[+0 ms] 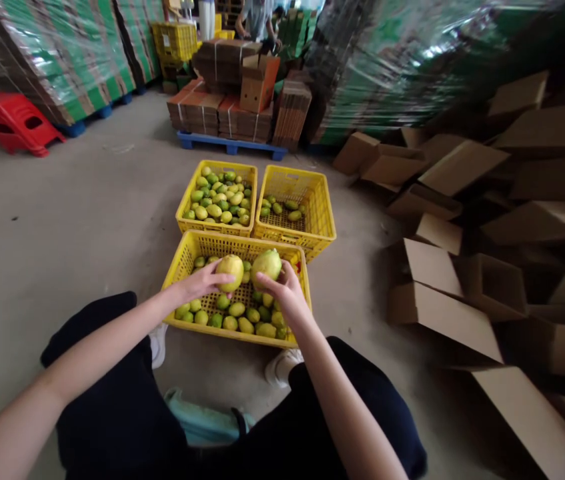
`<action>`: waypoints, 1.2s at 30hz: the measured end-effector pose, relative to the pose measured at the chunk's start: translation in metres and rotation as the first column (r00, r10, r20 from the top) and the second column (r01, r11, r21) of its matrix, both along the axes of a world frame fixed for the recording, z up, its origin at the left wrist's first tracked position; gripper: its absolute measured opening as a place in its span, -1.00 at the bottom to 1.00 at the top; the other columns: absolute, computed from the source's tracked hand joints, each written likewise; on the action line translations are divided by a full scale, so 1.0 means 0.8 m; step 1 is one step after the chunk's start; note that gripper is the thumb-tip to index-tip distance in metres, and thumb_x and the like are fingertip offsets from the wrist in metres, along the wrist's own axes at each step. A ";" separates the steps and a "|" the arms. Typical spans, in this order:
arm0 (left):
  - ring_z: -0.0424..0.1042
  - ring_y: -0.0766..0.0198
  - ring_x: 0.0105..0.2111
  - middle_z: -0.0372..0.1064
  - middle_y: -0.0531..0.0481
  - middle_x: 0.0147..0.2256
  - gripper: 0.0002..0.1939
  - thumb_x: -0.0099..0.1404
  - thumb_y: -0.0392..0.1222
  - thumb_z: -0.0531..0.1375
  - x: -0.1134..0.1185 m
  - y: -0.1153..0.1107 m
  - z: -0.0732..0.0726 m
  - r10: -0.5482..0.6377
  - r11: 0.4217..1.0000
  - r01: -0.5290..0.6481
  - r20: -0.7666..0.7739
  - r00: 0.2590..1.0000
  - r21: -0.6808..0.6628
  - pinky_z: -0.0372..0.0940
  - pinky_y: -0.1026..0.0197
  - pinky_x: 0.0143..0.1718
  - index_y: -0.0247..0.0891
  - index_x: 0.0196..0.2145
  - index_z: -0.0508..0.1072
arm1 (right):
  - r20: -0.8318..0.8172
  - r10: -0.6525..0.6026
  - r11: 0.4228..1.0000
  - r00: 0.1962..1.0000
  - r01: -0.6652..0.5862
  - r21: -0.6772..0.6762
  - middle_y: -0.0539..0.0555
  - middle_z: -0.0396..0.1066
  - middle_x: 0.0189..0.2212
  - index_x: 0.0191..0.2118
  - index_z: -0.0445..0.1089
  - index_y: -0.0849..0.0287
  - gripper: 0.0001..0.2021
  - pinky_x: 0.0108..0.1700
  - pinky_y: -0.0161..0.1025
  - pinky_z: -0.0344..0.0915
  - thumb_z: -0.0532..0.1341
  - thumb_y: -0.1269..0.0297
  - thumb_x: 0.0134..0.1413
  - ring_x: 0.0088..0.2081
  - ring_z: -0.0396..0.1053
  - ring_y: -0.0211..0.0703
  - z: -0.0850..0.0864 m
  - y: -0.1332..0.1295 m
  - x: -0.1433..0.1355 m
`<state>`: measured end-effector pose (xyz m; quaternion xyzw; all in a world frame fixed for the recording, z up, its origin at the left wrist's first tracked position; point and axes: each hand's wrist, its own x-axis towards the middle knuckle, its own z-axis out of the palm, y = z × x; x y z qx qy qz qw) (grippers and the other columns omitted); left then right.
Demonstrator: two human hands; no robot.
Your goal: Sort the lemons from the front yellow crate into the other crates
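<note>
Over the near yellow crate (pixel 237 337), my left hand (pixel 207 279) is closed round a yellow lemon (pixel 231 270). Just to its right, my right hand (pixel 282 285) grips a greener lemon (pixel 267 265). The two fruits are held side by side with a small gap between them. Beneath them, several green and yellow lemons (pixel 245 325) lie along the crate's bottom. Beyond it, the back left crate (pixel 180 217) is filled with lemons, while the back right crate (pixel 319 217) holds several at its left side.
Open cardboard boxes (pixel 452 317) are heaped on the right. A blue pallet (pixel 232 145) bears flattened cartons (pixel 195 110) behind the crates. A red stool (pixel 15 120) stands at the left. Wrapped green stacks (pixel 67 53) and a person (pixel 257 17) are farther back.
</note>
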<state>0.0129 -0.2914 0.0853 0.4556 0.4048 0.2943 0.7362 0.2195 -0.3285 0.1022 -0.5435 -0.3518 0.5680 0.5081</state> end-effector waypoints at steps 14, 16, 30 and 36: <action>0.47 0.07 0.02 0.45 -0.12 0.00 -0.37 0.04 -0.07 0.48 -0.019 -0.006 0.008 0.365 0.748 -0.137 -0.230 0.902 0.649 0.35 0.00 0.11 -0.20 0.02 0.37 | 0.206 0.053 0.984 0.977 -0.086 0.154 0.05 0.45 -0.14 -0.13 0.29 0.04 -0.41 -0.10 -0.08 0.48 0.52 0.16 -0.34 -0.18 0.49 -0.04 -0.008 0.002 -0.038; 0.46 0.07 0.03 0.44 -0.12 0.02 -0.40 0.08 -0.07 0.47 -0.020 -0.008 0.009 0.390 0.690 -0.132 -0.213 0.896 0.711 0.36 -0.01 0.11 -0.19 0.03 0.37 | 0.200 0.052 0.982 0.978 -0.086 0.168 0.05 0.45 -0.14 -0.13 0.28 0.04 -0.41 -0.11 -0.08 0.47 0.51 0.16 -0.34 -0.19 0.49 -0.04 -0.008 0.004 -0.041; 0.38 0.01 0.14 0.35 -0.15 0.10 -0.46 0.28 -0.10 0.34 -0.014 -0.011 0.033 0.503 0.447 0.054 -0.301 0.810 0.893 0.28 -0.11 0.20 -0.10 0.17 0.29 | 0.542 -0.207 0.898 0.815 -0.062 0.436 0.12 0.44 -0.08 -0.05 0.28 0.01 -0.56 0.09 0.07 0.36 0.38 0.25 -0.09 -0.02 0.43 0.05 -0.003 0.000 -0.041; 0.41 -0.03 0.09 0.40 -0.20 0.05 -0.45 0.29 -0.02 0.30 -0.006 -0.017 0.031 0.458 0.614 0.074 -0.431 0.778 0.786 0.32 -0.13 0.14 -0.15 0.14 0.23 | 0.364 -0.094 0.903 0.926 -0.074 0.422 0.03 0.43 -0.20 -0.21 0.16 0.00 -0.52 -0.03 -0.05 0.41 0.43 0.27 -0.23 -0.14 0.44 -0.02 0.021 -0.002 -0.030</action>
